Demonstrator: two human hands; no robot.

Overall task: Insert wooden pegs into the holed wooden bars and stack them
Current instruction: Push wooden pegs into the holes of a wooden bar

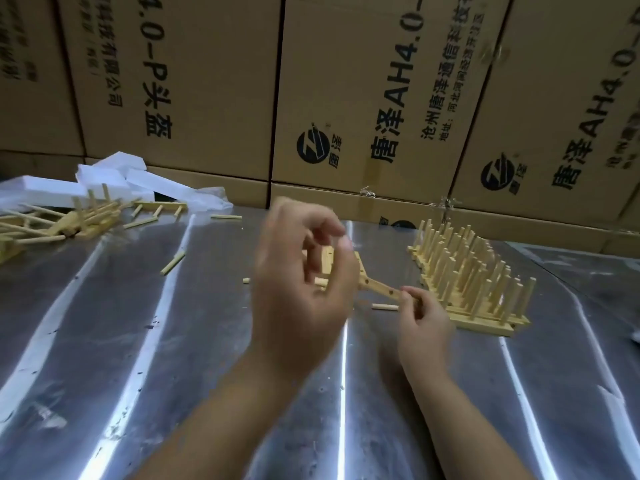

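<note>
Right hand point(420, 317) has a narrow grip, pinching the near end of the bar point(379, 287) so its empty holes face up, I'd guess to keep it steady for pegs going in. Left hand point(304, 271) is up at the bar's far end with fingers curled, but it's blurry, so can't tell if that grip holds anything. A loose peg point(384, 306) lies on the surface point(173, 341) just beside the bar. The finished stack point(478, 285) is close on the right, handy for adding this one. The spare pile point(69, 220) is far left.
</note>
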